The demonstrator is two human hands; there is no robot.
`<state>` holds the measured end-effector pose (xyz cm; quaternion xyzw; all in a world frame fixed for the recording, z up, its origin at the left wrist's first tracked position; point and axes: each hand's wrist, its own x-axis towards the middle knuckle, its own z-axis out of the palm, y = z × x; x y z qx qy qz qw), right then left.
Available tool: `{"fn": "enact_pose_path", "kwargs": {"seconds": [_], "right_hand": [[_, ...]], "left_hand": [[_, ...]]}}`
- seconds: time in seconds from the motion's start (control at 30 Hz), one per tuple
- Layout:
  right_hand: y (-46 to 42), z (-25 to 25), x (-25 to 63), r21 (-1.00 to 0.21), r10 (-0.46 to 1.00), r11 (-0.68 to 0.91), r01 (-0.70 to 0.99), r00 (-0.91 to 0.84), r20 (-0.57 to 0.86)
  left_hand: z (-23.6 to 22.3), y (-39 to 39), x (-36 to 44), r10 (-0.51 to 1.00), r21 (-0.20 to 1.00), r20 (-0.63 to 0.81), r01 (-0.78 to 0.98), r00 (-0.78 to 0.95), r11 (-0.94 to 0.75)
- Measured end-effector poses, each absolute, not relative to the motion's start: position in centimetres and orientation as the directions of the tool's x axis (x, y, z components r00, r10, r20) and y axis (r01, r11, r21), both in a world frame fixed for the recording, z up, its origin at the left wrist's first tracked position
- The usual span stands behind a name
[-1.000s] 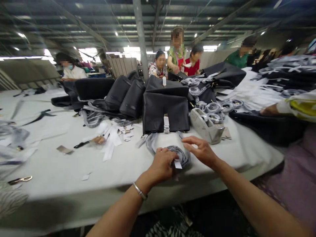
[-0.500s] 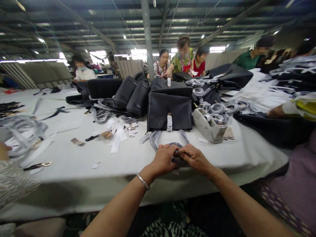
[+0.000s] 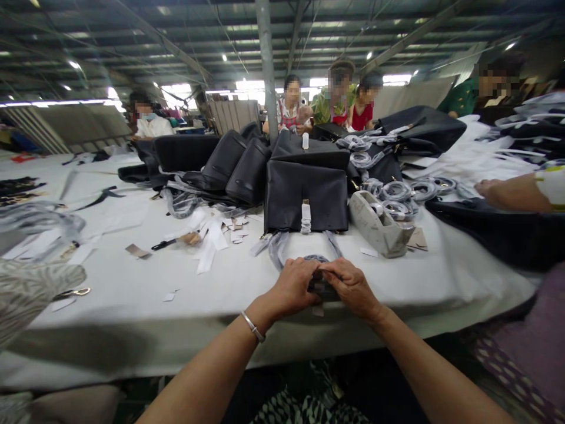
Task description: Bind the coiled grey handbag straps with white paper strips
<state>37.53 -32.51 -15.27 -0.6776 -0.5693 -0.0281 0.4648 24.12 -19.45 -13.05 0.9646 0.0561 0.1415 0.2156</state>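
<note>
Both my hands are closed on the coiled strap (image 3: 321, 285) at the near edge of the desk (image 3: 132, 318), dead centre, 6 o'clock of the view. Left hand (image 3: 293, 288) grips its left side, fingers (image 3: 304, 272) curled over the top. Right hand (image 3: 351, 287) clamps the right side, thumb and fingers pinched on it. Hands touch each other over the coil; most of the strap is hidden under them, only a dark grey bit shows between and above the knuckles. Silver bangle (image 3: 253, 327) on my left wrist.

12 o'clock from the hands: black handbag (image 3: 306, 197) standing upright, a white wrapped tab (image 3: 305, 218) on its front, its grey wrapped straps trailing down to the coil. A second bag (image 3: 311, 152) lies on top behind it.

1 to 2 o'clock: grey tape dispenser (image 3: 379, 224), near the bag's right corner. Behind it a pile of coiled wrapped straps (image 3: 406, 191).

10 to 11 o'clock: paper scraps (image 3: 212, 238), a black-handled tool (image 3: 165, 243) among them, more dark bags (image 3: 233, 168) leaning in a row.

9 o'clock, far left near the edge: scissors (image 3: 73, 292), partly under a co-worker's patterned sleeve (image 3: 30, 291).

3 o'clock: another person's forearm (image 3: 512, 191) resting over dark material (image 3: 498, 232).

Far side of the desk: several people at work; details too small to tell.
</note>
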Motion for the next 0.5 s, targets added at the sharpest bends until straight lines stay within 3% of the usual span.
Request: {"fn": "enact_pose_path", "kwargs": {"seconds": [0.2,0.5], "right_hand": [[-32.5,-14.7,37.6,-0.463,0.720,0.122,0.878,0.243,0.650],[-33.3,-14.3,37.1,-0.360,0.659,0.158,0.919,0.174,0.732]], "left_hand": [[-13.5,-19.0,24.1,0.164,0.485,0.271,0.013,0.948,-0.875],[-14.2,-18.9,24.3,0.133,0.431,0.328,-0.023,0.935,-0.902]]}}
